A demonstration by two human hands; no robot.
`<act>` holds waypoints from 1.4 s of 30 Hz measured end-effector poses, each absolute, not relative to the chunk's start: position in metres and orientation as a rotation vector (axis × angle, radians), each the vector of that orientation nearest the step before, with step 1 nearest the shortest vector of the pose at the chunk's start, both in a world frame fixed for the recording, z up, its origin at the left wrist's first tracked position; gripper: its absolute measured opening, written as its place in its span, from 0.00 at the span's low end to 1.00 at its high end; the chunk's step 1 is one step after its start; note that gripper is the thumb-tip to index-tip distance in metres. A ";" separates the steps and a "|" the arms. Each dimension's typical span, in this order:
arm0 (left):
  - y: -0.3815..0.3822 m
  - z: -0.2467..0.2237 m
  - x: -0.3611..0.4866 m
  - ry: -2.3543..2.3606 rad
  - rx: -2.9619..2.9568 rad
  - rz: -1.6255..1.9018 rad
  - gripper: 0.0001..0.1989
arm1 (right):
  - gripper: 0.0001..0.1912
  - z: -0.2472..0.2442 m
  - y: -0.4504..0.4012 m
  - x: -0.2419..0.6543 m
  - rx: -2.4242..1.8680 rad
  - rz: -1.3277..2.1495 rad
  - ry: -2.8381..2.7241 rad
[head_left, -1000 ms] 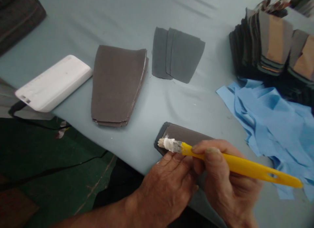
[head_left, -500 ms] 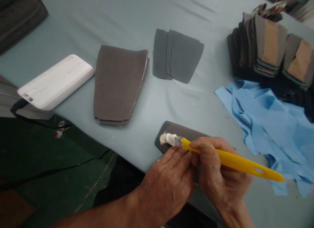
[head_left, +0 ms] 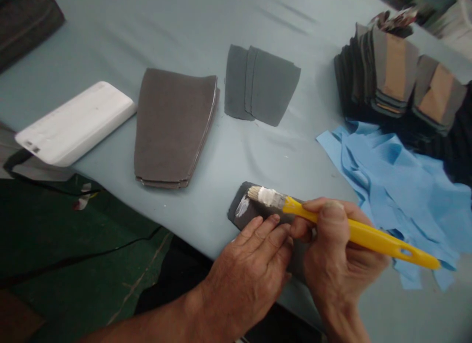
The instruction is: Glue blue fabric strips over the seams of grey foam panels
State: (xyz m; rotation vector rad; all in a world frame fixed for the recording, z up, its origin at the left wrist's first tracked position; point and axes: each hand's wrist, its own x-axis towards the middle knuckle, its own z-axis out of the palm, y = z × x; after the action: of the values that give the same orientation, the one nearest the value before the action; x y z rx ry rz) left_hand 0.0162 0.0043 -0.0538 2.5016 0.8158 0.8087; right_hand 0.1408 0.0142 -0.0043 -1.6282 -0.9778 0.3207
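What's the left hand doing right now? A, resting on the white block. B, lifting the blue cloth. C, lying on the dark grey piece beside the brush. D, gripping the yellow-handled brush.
C: the left hand lies with its fingers on the dark grey piece, while the right hand grips the yellow-handled brush.

FLOOR: green-painted floor (head_left: 62, 225) is spreading below the table edge | CABLE: black cable (head_left: 92, 253) is trailing across it | TABLE: pale grey-blue covered worktable (head_left: 121, 33) is filling the view

The one camera sits on the person's head and looks forward and down. It sees the left hand (head_left: 247, 274) and the right hand (head_left: 337, 249) from near, above the table (head_left: 110, 33).
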 end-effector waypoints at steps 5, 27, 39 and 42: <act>0.006 -0.053 0.016 0.812 2.495 0.855 0.19 | 0.17 -0.004 0.016 0.137 -1.643 0.469 -0.921; 0.010 -0.050 0.016 0.786 2.432 0.879 0.16 | 0.17 -0.003 0.008 0.135 -1.614 0.497 -0.980; 0.009 -0.050 0.016 0.752 2.423 0.890 0.11 | 0.15 -0.013 -0.011 0.144 -1.627 0.478 -1.242; 0.011 -0.049 0.015 0.752 2.435 0.864 0.13 | 0.12 -0.015 -0.014 0.147 -1.646 0.357 -1.260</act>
State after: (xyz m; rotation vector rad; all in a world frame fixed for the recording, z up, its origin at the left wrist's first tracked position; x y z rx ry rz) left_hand 0.0153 0.0106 -0.0487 2.4351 0.7521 0.8635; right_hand 0.1468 -0.0137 -0.0153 -1.6464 -1.2602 0.3567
